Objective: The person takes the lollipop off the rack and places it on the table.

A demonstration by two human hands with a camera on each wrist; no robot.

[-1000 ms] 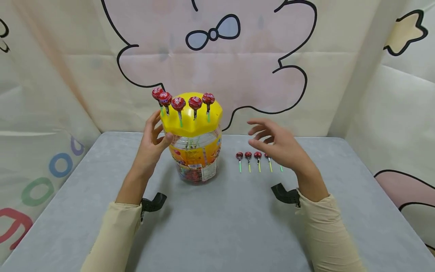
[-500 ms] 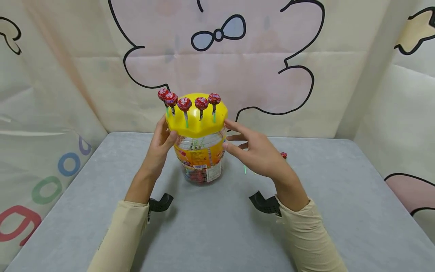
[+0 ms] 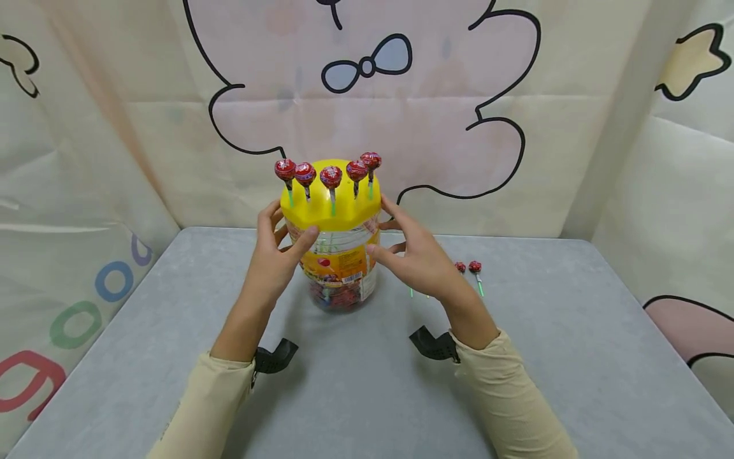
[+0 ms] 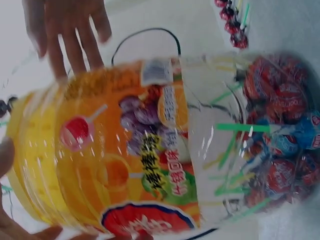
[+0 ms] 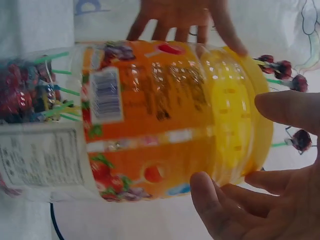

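Note:
A clear plastic lollipop jar [image 3: 338,262] with an orange printed label and a yellow lid [image 3: 321,220] stands upright on the table. Several red-wrapped lollipops [image 3: 331,177] are stuck upright in the lid by their sticks. My left hand [image 3: 269,262] grips the jar's left side just under the lid, thumb across the front. From the right, my right hand [image 3: 421,260] holds the jar at the lid's edge and upper label. Wrapped candies [image 4: 280,100] fill the bottom of the jar in the left wrist view. The barcode [image 5: 106,95] faces the right wrist camera.
Loose red lollipops [image 3: 475,268] lie in a row on the grey table [image 3: 355,382], to the right of the jar; my right hand and wrist partly hide them. A printed curtain [image 3: 436,127] rises behind the table's back edge.
My right hand has moved left from over the loose lollipops onto the jar. The jar has turned slightly, its front lollipops and barcode shifting to the right. My left thumb has moved further across the front.

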